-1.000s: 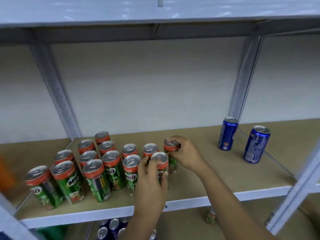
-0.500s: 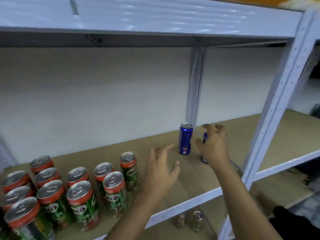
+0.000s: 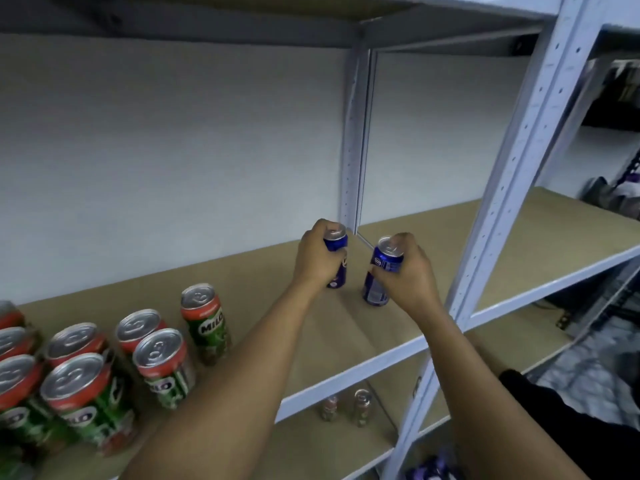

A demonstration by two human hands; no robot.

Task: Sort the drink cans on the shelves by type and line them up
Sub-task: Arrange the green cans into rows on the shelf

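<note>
Two blue cans stand on the brown shelf board (image 3: 398, 327) near the rear upright. My left hand (image 3: 315, 256) grips the left blue can (image 3: 337, 263) around its upper half. Around the top of the right blue can (image 3: 379, 277), which tilts slightly, curl the fingers of my right hand (image 3: 407, 271). At the lower left, several green and red Milo cans (image 3: 204, 320) stand grouped in rows; the group runs off the left edge.
A grey front upright (image 3: 512, 174) rises just right of my right hand, and a rear upright (image 3: 353, 140) stands behind the blue cans. Two small cans (image 3: 360, 407) sit on the shelf below. The shelf continues to the right (image 3: 540, 244).
The view swung right, away from the Milo cans. Both hands left the Milo cans, reached to the two blue cans and now grip one each.
</note>
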